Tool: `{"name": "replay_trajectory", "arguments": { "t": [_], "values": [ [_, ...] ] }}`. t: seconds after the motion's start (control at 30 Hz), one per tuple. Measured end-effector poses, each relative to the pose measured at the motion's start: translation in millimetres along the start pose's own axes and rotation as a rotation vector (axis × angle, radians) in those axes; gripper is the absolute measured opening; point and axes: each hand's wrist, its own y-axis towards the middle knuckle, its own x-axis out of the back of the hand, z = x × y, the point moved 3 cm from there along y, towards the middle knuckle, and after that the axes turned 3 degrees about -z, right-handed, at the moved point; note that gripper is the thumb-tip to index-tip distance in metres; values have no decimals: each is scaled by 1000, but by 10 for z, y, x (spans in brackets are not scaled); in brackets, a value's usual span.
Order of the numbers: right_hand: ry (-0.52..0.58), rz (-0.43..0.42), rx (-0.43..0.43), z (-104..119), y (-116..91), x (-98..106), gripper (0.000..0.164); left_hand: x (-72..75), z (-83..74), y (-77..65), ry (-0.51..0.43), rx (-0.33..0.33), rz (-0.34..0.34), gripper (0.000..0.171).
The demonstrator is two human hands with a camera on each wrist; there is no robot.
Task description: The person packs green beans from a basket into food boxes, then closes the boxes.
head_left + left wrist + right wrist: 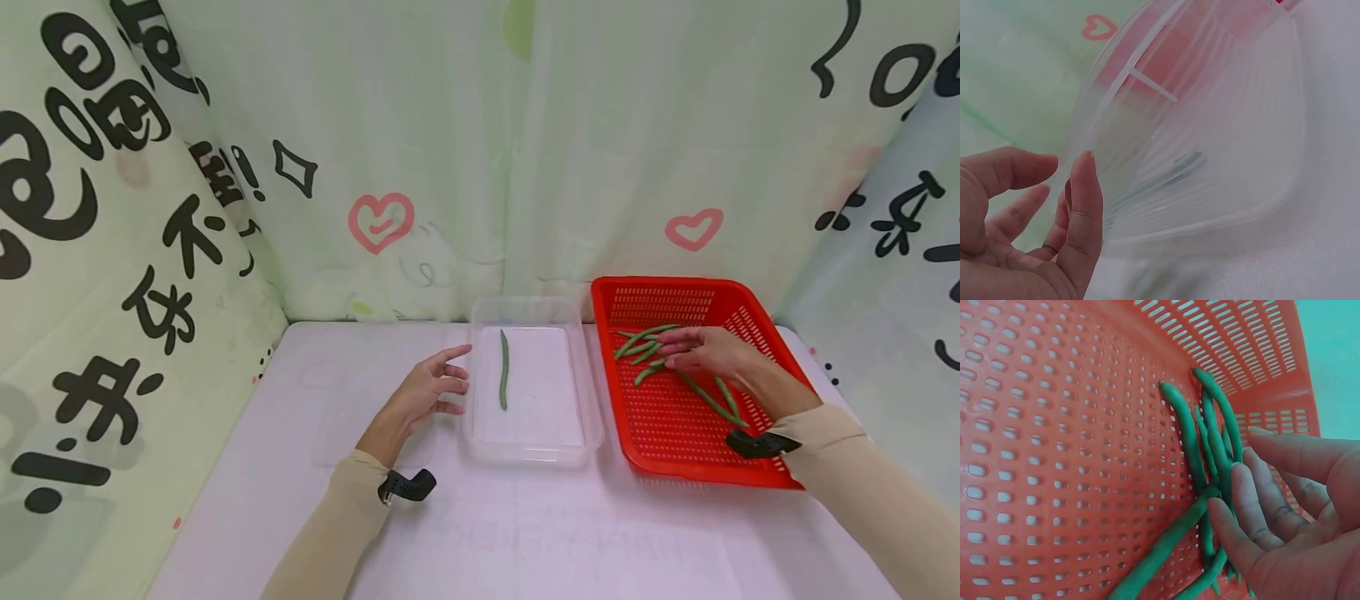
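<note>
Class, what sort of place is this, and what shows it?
Probably a curtained-off work booth: pale green printed curtains hang behind and beside a pale cloth-covered table, where a red perforated plastic basket holds long green beans.

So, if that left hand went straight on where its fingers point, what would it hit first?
Probably the near side of the clear plastic box, just ahead of the left hand. Depth is unclear: if the hand passed above that side, the single green bean inside might come first instead.
</note>
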Motion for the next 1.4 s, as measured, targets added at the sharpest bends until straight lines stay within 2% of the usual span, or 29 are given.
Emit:
{"name": "replay_trajectory", "arguments": {
  "t": [0.4, 0.77, 1.13, 1.4],
  "values": [
    [50, 0, -57, -78, 0, 41, 57, -8, -2, 5, 1, -3, -13, 59],
    [34, 15, -60, -96, -31, 63, 57, -7, 16, 20, 6, -8, -10, 61],
    [49, 90, -75, -96, -71, 18, 55, -17, 0, 7, 15, -15, -20, 60],
    [24, 77, -70, -129, -52, 44, 53, -20, 3, 1, 16, -9, -27, 60]
  ]
}}
